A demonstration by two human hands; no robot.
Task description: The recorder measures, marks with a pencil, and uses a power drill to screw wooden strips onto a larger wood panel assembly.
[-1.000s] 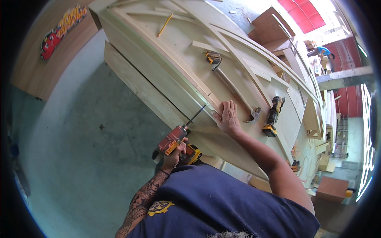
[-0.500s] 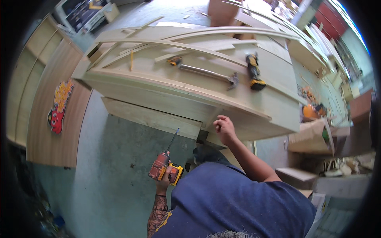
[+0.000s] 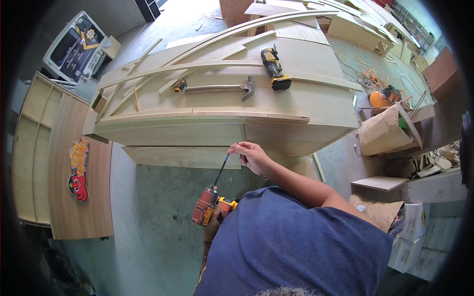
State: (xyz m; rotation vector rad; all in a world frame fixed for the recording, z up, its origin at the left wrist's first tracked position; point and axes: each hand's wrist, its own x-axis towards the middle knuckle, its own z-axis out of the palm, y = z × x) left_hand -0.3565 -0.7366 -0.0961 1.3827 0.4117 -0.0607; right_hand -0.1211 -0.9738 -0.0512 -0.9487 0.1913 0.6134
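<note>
My left hand (image 3: 212, 226) is closed round the grip of a red-and-yellow cordless drill (image 3: 203, 207). The drill's long dark bit (image 3: 220, 170) points up and away from me. At the bit's tip is my right hand (image 3: 253, 157), its thumb and fingers pinched together. A tiny dark piece shows at those fingertips, too small to name. Both hands are in front of a pale plywood cabinet (image 3: 170, 132) lying along the work area. On its top lie a claw hammer (image 3: 212, 89), a tape measure (image 3: 179, 85) and a yellow-and-black cordless power tool (image 3: 274, 69).
Long wood strips (image 3: 197, 65) cross the cabinet top. A wood-grain panel (image 3: 81, 207) with a red cartoon sign stands at left. To the right are a brown paper bag (image 3: 377, 130), an orange round machine (image 3: 379, 99) and white boxes (image 3: 410, 237). A van (image 3: 74, 44) is far left.
My right hand has moved left and down to the bit's tip, its fingers now pinched. The drill has come slightly right. The view has shifted, showing more of the cabinet top.
</note>
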